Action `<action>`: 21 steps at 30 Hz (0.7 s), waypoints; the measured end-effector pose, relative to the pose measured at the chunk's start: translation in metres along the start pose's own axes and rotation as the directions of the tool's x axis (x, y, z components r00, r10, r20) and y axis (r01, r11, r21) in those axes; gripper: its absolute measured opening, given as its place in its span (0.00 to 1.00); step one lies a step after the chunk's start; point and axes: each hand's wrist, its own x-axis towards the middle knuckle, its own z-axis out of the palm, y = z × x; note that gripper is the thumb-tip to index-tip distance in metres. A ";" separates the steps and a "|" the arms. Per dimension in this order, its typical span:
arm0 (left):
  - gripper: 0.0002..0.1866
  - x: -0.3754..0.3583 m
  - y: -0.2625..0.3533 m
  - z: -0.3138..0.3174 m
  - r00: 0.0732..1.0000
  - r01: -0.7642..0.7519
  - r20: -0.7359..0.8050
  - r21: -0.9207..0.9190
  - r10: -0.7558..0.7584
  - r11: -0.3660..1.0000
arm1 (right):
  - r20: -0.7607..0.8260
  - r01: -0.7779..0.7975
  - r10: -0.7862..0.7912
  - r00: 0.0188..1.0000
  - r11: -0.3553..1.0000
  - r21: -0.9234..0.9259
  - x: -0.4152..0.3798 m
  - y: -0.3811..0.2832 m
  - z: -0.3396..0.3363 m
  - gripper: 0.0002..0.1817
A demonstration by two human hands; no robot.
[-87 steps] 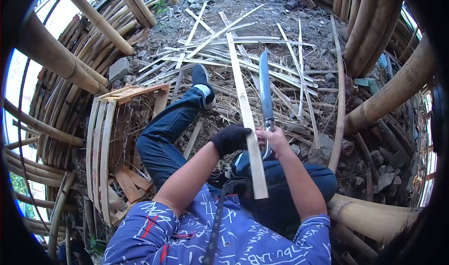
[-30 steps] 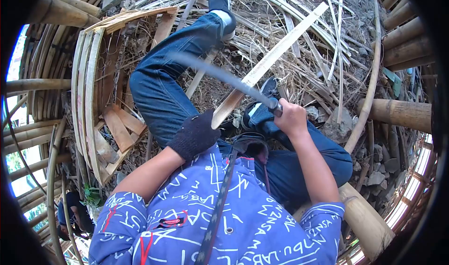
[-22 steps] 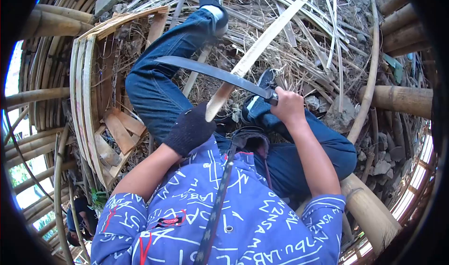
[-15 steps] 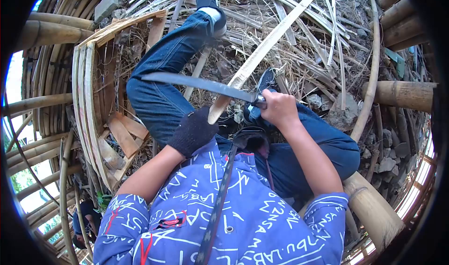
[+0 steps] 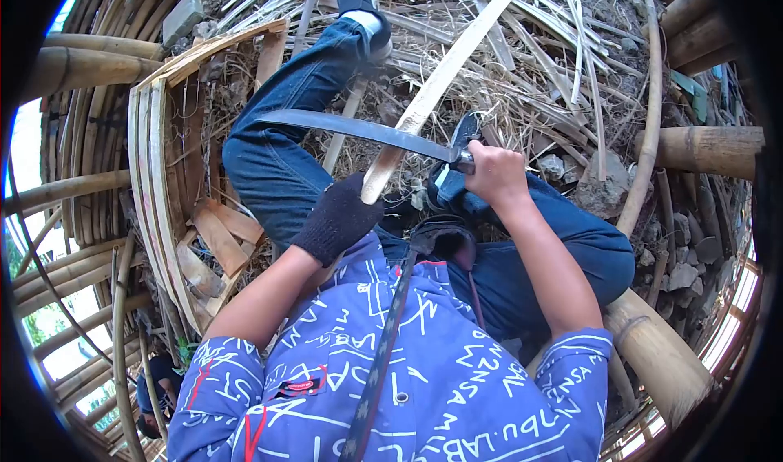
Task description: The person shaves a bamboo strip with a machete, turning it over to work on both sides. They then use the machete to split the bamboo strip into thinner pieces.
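My left hand (image 5: pixel 336 221) wears a dark knitted glove and is closed round the near end of a long, pale bamboo strip (image 5: pixel 436 87). The strip slants away from me to the upper right. In my bare right hand (image 5: pixel 497 173) is the handle of a machete (image 5: pixel 351 128) with a long, slightly curved blade. Its blade lies across the strip, a short way beyond the gloved hand, with the tip pointing left over my bent knee. Part of the handle is hidden by my fingers.
A stack of bent wooden slats (image 5: pixel 155 193) stands at the left, with short wood pieces (image 5: pixel 218 238) inside its curve. Thin split strips (image 5: pixel 424 30) litter the ground ahead. Thick bamboo poles (image 5: pixel 710 150) and stones lie at the right. Another person (image 5: pixel 155 393) is at the lower left.
Both hands have shifted slightly away from my body, carrying the machete and the bamboo strip with them. The blade still crosses the strip, and both grips are unchanged.
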 end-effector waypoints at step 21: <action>0.14 0.006 0.025 -0.044 0.753 0.618 0.609 -0.524 -0.249 0.587 | -0.010 -0.036 0.036 0.999 0.999 -0.007 0.000 0.008 -0.001 0.05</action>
